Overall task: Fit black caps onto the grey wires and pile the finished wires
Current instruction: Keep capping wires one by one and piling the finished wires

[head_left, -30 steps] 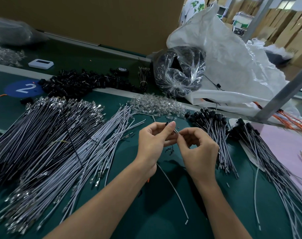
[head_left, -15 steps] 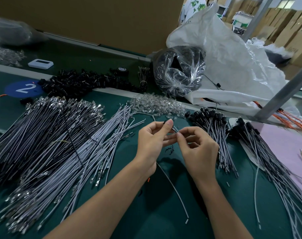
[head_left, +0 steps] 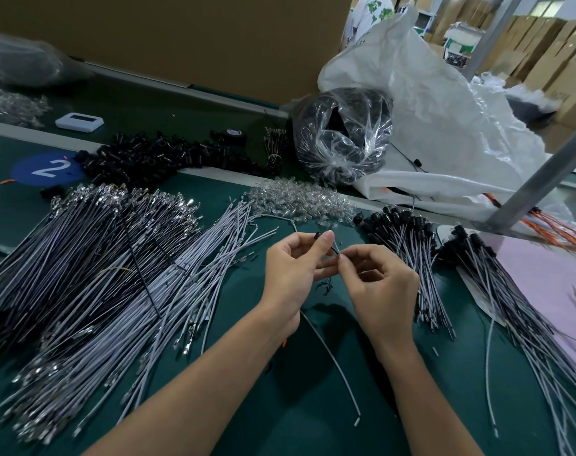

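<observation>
My left hand (head_left: 295, 268) pinches a small black cap (head_left: 318, 235) between thumb and forefinger, over the middle of the green table. My right hand (head_left: 377, 287) pinches the upper end of a grey wire (head_left: 332, 363) just right of the cap; the wire trails down toward me below my left palm. A big heap of uncapped grey wires (head_left: 99, 284) lies to the left. Two piles of capped wires lie to the right, one near (head_left: 411, 255) and one farther right (head_left: 517, 304).
Loose black caps (head_left: 155, 156) are heaped at the back left, clear plastic bits (head_left: 296, 200) behind my hands. A clear bag of black parts (head_left: 342, 136) and a white sack (head_left: 444, 126) stand behind. A metal post (head_left: 540, 179) slants at the right above a pink sheet (head_left: 550, 284).
Both hands stay in place. The fingertips have shifted slightly, with the black cap now showing more plainly above my left thumb.
</observation>
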{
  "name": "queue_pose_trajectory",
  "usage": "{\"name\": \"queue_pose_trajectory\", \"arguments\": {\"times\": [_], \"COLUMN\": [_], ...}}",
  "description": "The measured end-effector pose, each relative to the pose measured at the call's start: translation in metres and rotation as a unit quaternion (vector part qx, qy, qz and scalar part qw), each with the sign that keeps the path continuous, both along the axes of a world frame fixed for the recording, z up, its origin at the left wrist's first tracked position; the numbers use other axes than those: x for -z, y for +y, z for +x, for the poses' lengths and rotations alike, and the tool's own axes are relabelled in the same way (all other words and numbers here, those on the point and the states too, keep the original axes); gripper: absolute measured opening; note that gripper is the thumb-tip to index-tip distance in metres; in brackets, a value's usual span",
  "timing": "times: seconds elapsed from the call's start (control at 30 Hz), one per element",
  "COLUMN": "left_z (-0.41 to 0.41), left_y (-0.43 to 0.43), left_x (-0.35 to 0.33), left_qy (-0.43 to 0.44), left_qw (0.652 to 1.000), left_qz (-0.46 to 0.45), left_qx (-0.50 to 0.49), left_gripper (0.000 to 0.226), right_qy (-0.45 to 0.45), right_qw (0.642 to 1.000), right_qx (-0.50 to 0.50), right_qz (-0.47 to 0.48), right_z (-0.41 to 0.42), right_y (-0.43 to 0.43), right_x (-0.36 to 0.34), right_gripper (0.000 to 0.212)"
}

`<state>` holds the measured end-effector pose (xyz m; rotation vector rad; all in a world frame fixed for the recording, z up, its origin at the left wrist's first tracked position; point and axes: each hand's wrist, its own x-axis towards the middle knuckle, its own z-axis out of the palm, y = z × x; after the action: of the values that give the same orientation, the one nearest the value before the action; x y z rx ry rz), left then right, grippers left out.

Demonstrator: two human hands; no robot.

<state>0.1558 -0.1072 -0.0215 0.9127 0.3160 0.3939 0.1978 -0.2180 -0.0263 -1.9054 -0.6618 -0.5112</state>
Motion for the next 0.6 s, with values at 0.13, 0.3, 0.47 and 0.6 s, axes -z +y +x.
{"name": "queue_pose_trajectory", "arguments": {"times": [0.13,0.3,0.47,0.6], "left_z": [-0.0003,-0.0005,0.0011,0.0005], "left_y": [-0.0004,-0.0001,0.0047,0.0042], "left_x": [0.0000,-0.0010,-0.0009,0.0008], "left_qy": [0.010,0.013,0.005,0.013], "left_qw": [1.000,1.000,0.999,1.000], "left_qz": [-0.001,0.000,-0.023,0.006], "left_qx": [-0.004,0.000,-0.038,-0.019], "left_gripper": [0.017,0.020,0.018,0.008], "right_qy": [-0.008,0.011,0.070,0.120], "right_qw": [1.000,1.000,0.997,0.990], "right_qx": [0.010,0.015,0.005,-0.001], "right_qz": [-0.011,-0.015,0.021,0.073], "right_z": [-0.0007,0.0003,0.0012,0.0026], "right_y": [0.0003,0.0008,0.0000,-0.0015], "right_x": [-0.0006,0.0007,-0.0005,-0.0022], "right_gripper": [0.015,0.014,0.012,0.014]}}
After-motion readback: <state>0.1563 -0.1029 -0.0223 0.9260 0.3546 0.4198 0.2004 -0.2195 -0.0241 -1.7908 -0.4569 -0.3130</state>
